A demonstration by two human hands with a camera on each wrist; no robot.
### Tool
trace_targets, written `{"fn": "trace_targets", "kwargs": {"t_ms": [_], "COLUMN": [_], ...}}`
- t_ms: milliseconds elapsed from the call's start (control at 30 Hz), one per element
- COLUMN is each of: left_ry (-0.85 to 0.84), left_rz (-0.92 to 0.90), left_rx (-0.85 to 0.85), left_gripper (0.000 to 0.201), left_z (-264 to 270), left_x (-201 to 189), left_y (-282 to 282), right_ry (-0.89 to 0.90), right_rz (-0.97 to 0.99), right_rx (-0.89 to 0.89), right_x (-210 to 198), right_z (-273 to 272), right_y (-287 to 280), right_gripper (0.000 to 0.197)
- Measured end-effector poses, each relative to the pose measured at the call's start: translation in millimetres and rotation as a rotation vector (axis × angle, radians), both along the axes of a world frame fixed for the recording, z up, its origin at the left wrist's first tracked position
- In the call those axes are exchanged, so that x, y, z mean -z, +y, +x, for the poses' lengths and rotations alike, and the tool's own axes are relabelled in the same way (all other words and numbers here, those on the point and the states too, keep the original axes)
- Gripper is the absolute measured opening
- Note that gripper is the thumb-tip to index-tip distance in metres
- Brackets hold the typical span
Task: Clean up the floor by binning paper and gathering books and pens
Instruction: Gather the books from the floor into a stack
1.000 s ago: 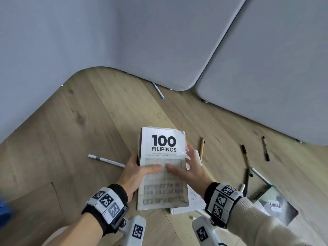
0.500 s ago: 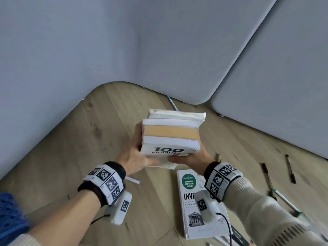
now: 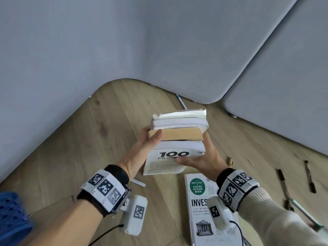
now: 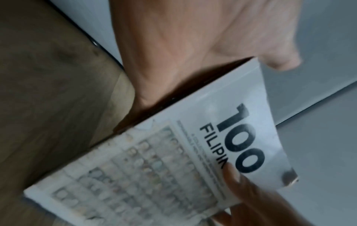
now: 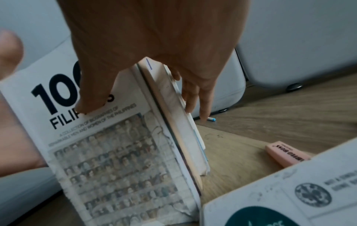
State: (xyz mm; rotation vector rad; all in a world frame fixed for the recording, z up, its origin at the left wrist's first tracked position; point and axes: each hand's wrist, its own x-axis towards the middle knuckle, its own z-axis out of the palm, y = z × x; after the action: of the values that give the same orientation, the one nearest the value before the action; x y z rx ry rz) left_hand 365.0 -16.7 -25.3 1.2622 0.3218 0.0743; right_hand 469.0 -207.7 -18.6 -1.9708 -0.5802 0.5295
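Both hands grip a stack of 3 books (image 3: 177, 137) off the floor (image 3: 113, 132), "100 Filipinos" cover facing the camera: left hand (image 3: 142, 153) curled on its 9 o'clock edge, right hand (image 3: 204, 157) on the 3 o'clock edge, thumb on the cover. Investing book (image 3: 200, 217) lies on the floor at 6 o'clock from the stack; pens (image 3: 309, 176) at 3 o'clock.

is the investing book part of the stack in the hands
No, the investing book lies flat on the floor below the held stack of books.

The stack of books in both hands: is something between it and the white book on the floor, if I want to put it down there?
Nothing visible is between them. The stack is held above the floor, and the white book lies just below, partly under the right hand.
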Motion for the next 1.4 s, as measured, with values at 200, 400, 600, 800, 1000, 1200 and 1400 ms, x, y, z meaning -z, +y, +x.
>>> {"fn": "trace_targets", "kwargs": {"t_ms": [200,400,600,800,1000,1200,1400], "left_ry": [-0.022,0.097,0.157,0.124,0.145,0.108,0.179], "left_rz": [-0.06,0.364,0.457,0.502,0.603,0.546,0.189], "left_rx": [-0.266,-0.055,-0.087,-0.065,-0.058,-0.235,-0.11], "left_gripper": [0.086,0.103,0.085,0.089,0.087,0.079,0.064], "left_z": [19.5,9.4,8.8,10.9,9.5,14.0,10.1], "left_x": [3.5,27.0,36.2,47.0,33.4,5.2,-3.3], "left_y": [-19.7,-11.9,-8.2,-6.8,-5.3,-40.1,-73.0], "right_ry": [0.042,-0.089,-0.123,0.064,0.514,0.473,0.044], "right_rz": [0.004,-0.241,-0.995,-1.131,-0.703,-0.358,-0.005], "right_rx": [0.061,0.025,0.251,0.433,0.704,0.672,0.484], "right_x": [12.9,13.9,34.5,43.8,49.5,10.7,-105.0], "right_z": [7.3,8.4,-17.7,-42.6,-47.1,-55.6,-92.3], "right_y": [5.4,-6.7,-79.1,-102.1,-119.1,-143.9,-179.1], "right_gripper": [0.101,0.1,0.112,0.121,0.095,0.034,0.024]}}
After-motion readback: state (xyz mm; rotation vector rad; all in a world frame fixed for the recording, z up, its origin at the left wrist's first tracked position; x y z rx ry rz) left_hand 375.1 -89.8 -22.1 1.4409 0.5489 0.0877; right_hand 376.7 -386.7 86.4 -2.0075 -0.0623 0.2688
